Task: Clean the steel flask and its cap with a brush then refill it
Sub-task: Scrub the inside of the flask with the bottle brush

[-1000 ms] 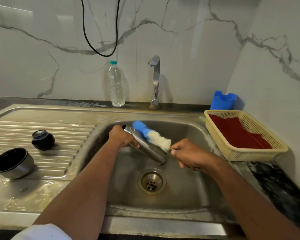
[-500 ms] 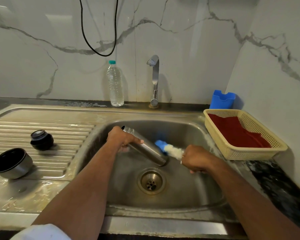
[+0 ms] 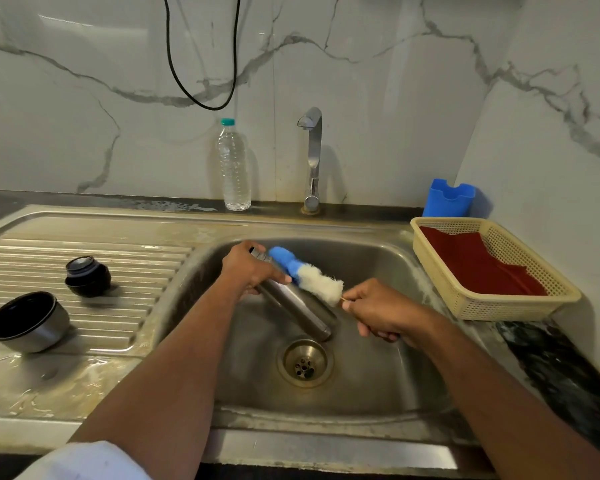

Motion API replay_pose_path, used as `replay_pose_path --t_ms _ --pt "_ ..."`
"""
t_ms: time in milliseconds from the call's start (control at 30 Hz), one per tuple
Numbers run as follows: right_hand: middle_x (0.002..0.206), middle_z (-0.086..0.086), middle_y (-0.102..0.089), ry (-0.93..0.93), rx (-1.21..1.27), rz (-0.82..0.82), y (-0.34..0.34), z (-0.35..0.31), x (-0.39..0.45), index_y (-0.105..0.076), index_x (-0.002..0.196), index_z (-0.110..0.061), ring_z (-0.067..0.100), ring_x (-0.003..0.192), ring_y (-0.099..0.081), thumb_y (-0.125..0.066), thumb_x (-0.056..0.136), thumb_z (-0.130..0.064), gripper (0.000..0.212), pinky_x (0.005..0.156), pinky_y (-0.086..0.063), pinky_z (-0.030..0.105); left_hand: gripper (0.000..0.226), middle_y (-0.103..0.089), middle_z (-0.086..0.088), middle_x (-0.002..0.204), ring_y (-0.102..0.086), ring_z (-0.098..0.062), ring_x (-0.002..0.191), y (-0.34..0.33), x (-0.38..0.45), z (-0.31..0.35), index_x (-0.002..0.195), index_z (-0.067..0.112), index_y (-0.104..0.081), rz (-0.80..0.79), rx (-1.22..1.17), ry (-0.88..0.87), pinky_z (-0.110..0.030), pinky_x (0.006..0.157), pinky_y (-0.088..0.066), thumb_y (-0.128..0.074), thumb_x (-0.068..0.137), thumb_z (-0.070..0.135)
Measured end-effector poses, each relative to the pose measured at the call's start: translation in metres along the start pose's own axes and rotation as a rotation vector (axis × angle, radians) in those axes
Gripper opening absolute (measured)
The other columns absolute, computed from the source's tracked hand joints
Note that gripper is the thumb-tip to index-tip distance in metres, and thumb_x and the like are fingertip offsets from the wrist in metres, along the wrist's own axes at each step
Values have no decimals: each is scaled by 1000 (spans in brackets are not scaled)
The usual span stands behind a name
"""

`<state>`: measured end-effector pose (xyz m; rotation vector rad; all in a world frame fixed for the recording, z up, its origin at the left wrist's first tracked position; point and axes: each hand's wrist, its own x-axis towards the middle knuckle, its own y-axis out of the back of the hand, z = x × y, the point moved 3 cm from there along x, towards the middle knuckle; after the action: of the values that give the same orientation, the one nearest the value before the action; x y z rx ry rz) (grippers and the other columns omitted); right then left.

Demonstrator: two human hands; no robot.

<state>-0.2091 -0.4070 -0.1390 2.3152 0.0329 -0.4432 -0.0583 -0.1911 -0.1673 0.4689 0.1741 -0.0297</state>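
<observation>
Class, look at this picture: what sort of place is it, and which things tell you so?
Most likely a home kitchen: a steel sink with ribbed drainboard, a tap against the marble wall.

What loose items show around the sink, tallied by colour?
Steel: 1, flask
Black: 2, cap, cup
Blue: 2, brush, holder
Clear: 1, bottle
Cream: 1, basket
Red: 1, cloth
Total: 8

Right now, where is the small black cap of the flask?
In the head view the black cap sits on the ribbed draining board left of the sink basin, just behind the steel cup and away from both hands.
</observation>
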Motion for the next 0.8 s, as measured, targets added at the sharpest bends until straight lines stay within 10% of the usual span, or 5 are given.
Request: replay_pose_path --t_ms 200,367,567,800 --pt "59 3 -66 -125 -352 59 3 10 -2 -71 114 -5 8 41 -59 -52 98 -15 27 44 -42 20 89 -66 -11 120 -69 -33 108 2 3 -3 128 18 -59 50 59 20 -47 81 -66 -105 52 17" --pt "57 1 -62 42 73 -5 -2 -3 -1 -72 111 -13 8 37 -37 -47 107 -19 25 37 -29 21 97 -66 -5 120 -66 -26 110 4 3 -1 129 16 -58 105 80 -48 -40 92 -61 -107 46 28" --pt "68 5 -72 -78 -268 123 4 11 4 -73 106 -9 11 47 -63 -53 97 -15 22 50 -47 22 90 -65 -1 109 -61 -21 101 10 0 9 114 15 -58 215 106 -173 -30 83 -46 -109 41 30" --pt "58 2 -62 62 90 27 -3 -2 4 -70 100 -18 8 35 -36 -48 107 -19 24 36 -28 20 112 -70 -10 123 -65 -29 118 8 5 -4 128 5 -63 157 78 -6 -43 103 -56 -109 31 37"
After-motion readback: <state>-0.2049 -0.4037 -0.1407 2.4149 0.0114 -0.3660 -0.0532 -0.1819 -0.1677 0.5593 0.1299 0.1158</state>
